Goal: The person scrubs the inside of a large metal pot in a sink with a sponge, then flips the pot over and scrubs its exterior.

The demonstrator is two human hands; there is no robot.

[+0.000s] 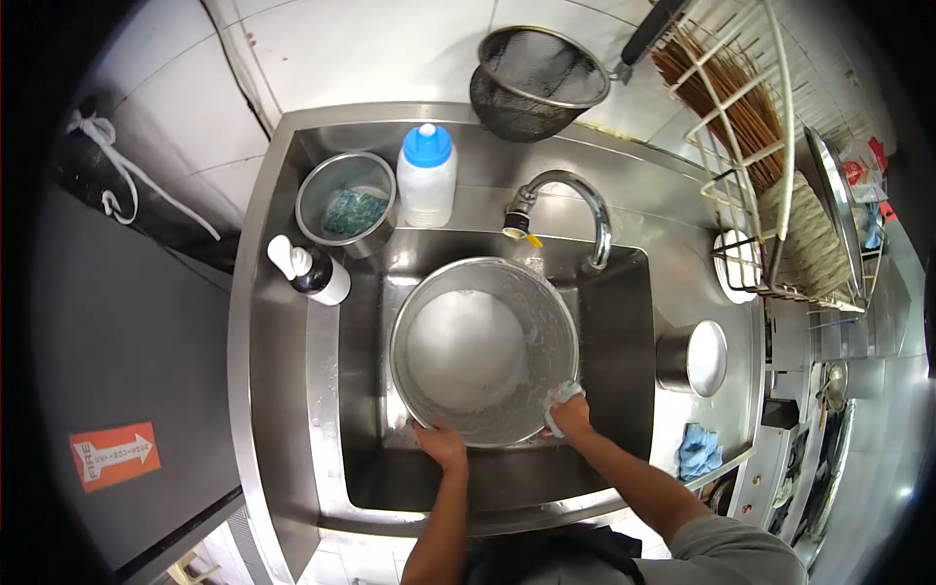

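Note:
A large round metal pot (466, 348) stands in the sink (614, 390), its mouth facing up and its inner wall wet and streaked. My left hand (443, 445) grips the pot's near left rim, fingers partly hidden under the edge. At the near right rim, my right hand (573, 413) is closed on a pale, crumpled scrubbing cloth (562, 402), pressed to the pot's wall. Behind the pot, the curved faucet (575, 180) arches over the sink's back edge.
Along the left ledge stand a pump bottle (317, 276), a metal container (331, 234) with a green scouring pad, and a blue-capped bottle (427, 185). A mesh strainer (536, 83) hangs behind. Rightward are a metal cup (690, 358), a blue cloth (699, 451) and a wire rack (751, 146).

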